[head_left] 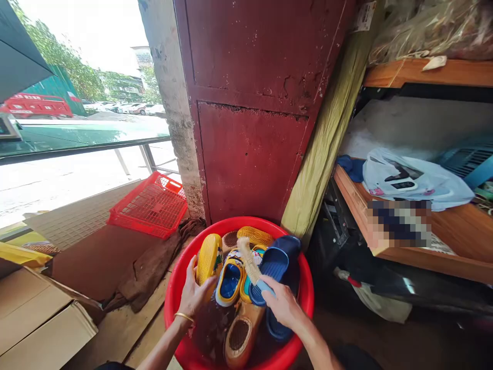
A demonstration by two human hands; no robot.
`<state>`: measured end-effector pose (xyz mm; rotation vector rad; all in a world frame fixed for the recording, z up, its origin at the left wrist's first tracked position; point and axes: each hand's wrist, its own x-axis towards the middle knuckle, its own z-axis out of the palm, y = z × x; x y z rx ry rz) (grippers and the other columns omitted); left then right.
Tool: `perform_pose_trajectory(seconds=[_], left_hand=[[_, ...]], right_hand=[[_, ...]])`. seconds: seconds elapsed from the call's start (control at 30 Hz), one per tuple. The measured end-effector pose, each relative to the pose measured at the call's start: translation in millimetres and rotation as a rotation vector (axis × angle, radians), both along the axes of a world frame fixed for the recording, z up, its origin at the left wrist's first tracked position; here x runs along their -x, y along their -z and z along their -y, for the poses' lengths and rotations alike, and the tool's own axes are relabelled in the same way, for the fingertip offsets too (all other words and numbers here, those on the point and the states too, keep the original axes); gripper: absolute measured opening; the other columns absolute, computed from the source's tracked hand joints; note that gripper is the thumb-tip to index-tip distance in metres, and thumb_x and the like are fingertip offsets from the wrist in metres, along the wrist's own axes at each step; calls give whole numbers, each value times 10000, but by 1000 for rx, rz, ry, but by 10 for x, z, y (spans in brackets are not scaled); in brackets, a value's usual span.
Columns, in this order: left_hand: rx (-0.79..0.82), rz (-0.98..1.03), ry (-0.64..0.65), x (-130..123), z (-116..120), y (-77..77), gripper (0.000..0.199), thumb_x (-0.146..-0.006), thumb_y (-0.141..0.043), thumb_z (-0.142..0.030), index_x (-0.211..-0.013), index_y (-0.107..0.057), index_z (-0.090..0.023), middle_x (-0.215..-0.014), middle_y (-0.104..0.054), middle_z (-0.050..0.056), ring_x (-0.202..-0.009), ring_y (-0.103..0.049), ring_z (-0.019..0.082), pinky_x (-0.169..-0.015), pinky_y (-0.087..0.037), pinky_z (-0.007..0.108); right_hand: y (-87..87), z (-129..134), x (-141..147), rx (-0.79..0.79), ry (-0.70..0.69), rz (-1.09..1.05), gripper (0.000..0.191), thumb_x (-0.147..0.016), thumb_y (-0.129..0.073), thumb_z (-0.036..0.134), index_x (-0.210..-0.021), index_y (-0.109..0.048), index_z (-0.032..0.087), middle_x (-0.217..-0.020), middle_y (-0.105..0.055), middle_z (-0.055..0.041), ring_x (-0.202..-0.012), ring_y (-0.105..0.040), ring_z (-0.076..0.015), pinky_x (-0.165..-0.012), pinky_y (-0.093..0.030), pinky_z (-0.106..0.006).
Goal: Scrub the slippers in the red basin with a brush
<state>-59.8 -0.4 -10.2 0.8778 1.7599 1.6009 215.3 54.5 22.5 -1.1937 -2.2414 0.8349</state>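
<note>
A red basin [172,308] holds dark water and several pieces of footwear. My left hand [195,290], with a bracelet at the wrist, grips a yellow clog [208,257] at the basin's left side, its sole turned toward me. In my right hand [283,303] is a scrub brush [249,262] by its blue handle, the pale bristles over the middle of the basin. Below the brush lie a yellow clog with blue lining [230,281] and a blue slide sandal [275,262]. A brown shoe [241,336] rests nearest me.
A red plastic crate [150,205] stands left of the basin, near cardboard boxes [38,313] and a brown cloth [148,277]. Behind is a dark red door [254,154]. Wooden shelves [462,231] on the right carry a white plastic bag [416,177].
</note>
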Motion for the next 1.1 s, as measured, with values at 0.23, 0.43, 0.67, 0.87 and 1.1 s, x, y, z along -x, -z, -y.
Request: perform_pose_trajectory(seconds=[0.23, 0.43, 0.67, 0.87, 1.1], left_hand=[[-51, 445, 171, -155, -92, 9, 814, -671, -776, -432, -1408, -514, -206, -1154, -737, 91, -1077, -684, 306, -925, -542, 406], [12, 334, 311, -298, -59, 60, 821, -668, -778, -457, -1406, -540, -185, -1272, -701, 114, -1153, -653, 341, -963, -530, 436], [-45, -500, 248, -77, -38, 128, 838, -748, -676, -467, -1499, -405, -211, -1498, -504, 141, -1393, -448, 352, -1162, -329, 554], [47, -975, 116, -42, 13, 183, 1003, -779, -636, -405, -1577, -104, -110, -1438, -516, 260, -1278, -543, 413, -1006, -463, 577], [115, -1025, 47, -32, -35, 73, 929, -724, -642, -325, -1532, -246, -94, -1380, -569, 263, -1230, -573, 425, -993, -454, 518]], right_hand=[[82, 300, 215, -229, -110, -50, 476, -970, -456, 232, -1439, -537, 262, -1149, -725, -79, -1014, -699, -213, -910, -534, -290], [42, 311, 400, -290, 9, 321, 496, -988, -451, 237, -1475, -484, 330, -1021, -729, -81, -775, -725, -200, -712, -536, -250], [43, 62, 354, -149, 86, 149, 464, -1005, -392, 234, -1453, -510, 215, -1027, -755, -91, -938, -719, -217, -837, -538, -277], [119, 156, 238, -295, 99, 215, 498, -999, -422, 221, -1495, -456, 259, -1060, -729, -86, -843, -715, -191, -762, -537, -245], [147, 659, 301, -342, -124, 419, 566, -954, -455, 186, -1509, -404, 285, -986, -702, -82, -738, -701, -210, -685, -524, -280]])
